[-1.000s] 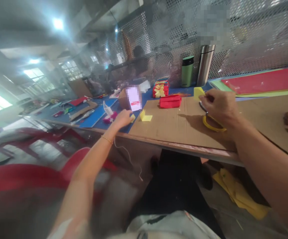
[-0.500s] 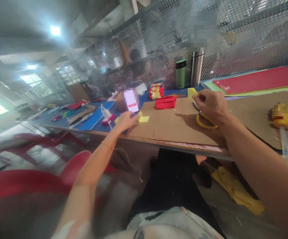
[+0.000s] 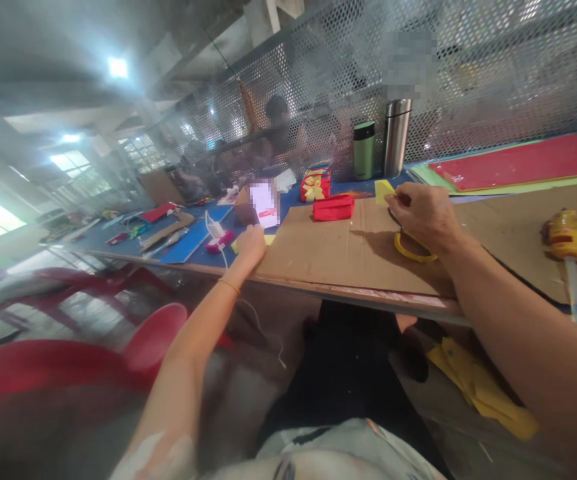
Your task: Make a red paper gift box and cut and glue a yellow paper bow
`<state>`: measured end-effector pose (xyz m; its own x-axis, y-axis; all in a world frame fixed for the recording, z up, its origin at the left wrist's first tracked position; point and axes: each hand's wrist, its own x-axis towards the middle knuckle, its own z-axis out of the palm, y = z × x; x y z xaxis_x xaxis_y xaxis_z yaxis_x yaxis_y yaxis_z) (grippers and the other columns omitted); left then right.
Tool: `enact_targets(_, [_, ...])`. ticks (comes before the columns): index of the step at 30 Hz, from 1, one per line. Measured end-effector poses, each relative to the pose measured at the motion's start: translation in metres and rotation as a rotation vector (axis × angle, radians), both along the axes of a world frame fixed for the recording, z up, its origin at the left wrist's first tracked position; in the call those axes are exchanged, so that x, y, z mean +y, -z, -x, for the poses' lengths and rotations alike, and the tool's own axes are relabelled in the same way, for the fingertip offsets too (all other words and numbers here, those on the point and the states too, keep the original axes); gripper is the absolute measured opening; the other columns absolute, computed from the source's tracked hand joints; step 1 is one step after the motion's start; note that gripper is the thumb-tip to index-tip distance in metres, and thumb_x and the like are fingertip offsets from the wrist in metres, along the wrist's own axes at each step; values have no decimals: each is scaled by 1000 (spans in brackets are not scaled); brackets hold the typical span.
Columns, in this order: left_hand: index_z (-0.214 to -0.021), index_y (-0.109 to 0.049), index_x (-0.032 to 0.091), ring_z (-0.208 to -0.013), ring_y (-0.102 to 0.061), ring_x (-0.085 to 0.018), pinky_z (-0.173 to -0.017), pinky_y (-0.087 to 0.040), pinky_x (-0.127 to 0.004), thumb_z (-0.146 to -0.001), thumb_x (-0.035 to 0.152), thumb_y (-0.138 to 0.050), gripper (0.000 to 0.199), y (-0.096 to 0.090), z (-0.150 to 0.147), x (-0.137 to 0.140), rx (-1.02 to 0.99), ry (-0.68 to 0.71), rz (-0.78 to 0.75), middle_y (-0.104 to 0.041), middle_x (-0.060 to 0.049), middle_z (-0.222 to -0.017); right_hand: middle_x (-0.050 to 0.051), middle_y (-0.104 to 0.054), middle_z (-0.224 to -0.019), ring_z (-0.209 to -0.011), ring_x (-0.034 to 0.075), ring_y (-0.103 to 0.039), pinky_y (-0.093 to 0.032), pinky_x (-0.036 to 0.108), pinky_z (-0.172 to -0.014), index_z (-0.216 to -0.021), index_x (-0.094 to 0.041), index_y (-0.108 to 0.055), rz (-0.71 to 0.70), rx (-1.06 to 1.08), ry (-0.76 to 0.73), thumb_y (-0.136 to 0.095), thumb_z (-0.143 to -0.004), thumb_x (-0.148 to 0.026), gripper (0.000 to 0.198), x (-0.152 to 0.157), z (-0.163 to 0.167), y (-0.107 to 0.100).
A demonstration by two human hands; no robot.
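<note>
My right hand (image 3: 426,212) is closed, pinching a small yellow piece (image 3: 383,192), which looks like felt or paper, above the cardboard sheet (image 3: 313,250). Just under that hand is a yellow scissor handle (image 3: 413,251); the blades are mostly hidden, and I cannot tell whether the hand also touches them. At the cardboard's left edge, my left hand (image 3: 251,247) is curled with its fingers largely hidden. It closes on another yellow piece (image 3: 270,240), which shows at its right side. More yellow material (image 3: 234,247) shows on its left.
Behind the left hand a phone (image 3: 264,203) leans on a box. A red folded pouch (image 3: 333,207), a red item with a yellow bow (image 3: 314,185), a green cup (image 3: 364,152) and a steel flask (image 3: 397,139) stand farther back. A yellow glue gun (image 3: 576,237) lies at right.
My left hand has moved left off the cardboard toward its edge, and the yellow piece by its fingers has shifted left with it. My right hand keeps its pinch almost in place.
</note>
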<state>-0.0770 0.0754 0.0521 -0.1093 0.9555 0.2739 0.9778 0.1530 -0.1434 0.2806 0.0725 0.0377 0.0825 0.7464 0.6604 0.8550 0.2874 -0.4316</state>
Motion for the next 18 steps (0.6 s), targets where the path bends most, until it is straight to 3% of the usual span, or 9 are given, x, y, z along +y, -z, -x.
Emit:
enact_targets(5, [-122, -66, 6, -113, -69, -37, -91, -54, -43, -95, 8, -43, 36, -7, 5, -2, 16, -27, 36, -65, -27, -124, 3, -58, -58, -56, 16, -45, -29, 32, -59, -57, -24, -46, -7, 92, -28, -63, -80, -26, 29, 2, 0, -2])
enact_targets(8, [-123, -65, 2, -110, -68, -42, -89, -54, -47, -95, 23, -56, 36, -17, -6, -12, 3, -16, 13, -60, -31, -127, 2, -58, -55, -53, 15, -49, -32, 29, -55, -58, -23, -50, 31, 135, -56, -61, -85, -31, 30, 4, 2, -3])
enact_targets(9, [-127, -63, 3, -111, -68, -43, -89, -54, -49, -95, 28, -59, 41, -21, -12, -15, -2, 3, -23, -57, -32, -131, 1, -57, -53, -50, 14, -49, -34, 28, -53, -58, -23, -51, 63, 182, -94, -60, -87, -35, 33, 4, 3, -3])
enact_targets(11, [-131, -63, 8, -113, -67, -40, -93, -54, -48, -96, 30, -59, 41, -27, -28, -20, -54, 179, -121, -58, -27, -133, 0, -54, -50, -44, 12, -47, -34, 27, -49, -58, -22, -52, 157, 352, -221, -61, -87, -42, 36, 4, 7, -2])
enact_targets(14, [-127, -67, 13, -112, -68, -30, -100, -51, -41, -95, 26, -62, 35, -28, -63, -19, -351, 549, -149, -65, -19, -128, -2, -52, -49, -41, 11, -44, -33, 26, -46, -59, -22, -52, 236, 469, -355, -62, -86, -46, 37, 3, 15, 1])
enact_targets(16, [-117, -71, 15, -98, -71, -25, -90, -55, -37, -93, 30, -67, 29, -23, -92, -13, -673, 651, -107, -72, -15, -113, -2, -53, -50, -43, 11, -44, -32, 25, -47, -60, -22, -51, 205, 354, -340, -56, -89, -42, 36, 2, 22, 4])
enact_targets(18, [-100, -73, 17, -80, -72, -21, -76, -56, -33, -92, 37, -69, 22, -17, -120, -6, -995, 662, 25, -73, -10, -90, -1, -55, -52, -48, 12, -47, -31, 26, -50, -60, -22, -50, 149, 206, -291, -53, -91, -38, 35, 1, 28, 8])
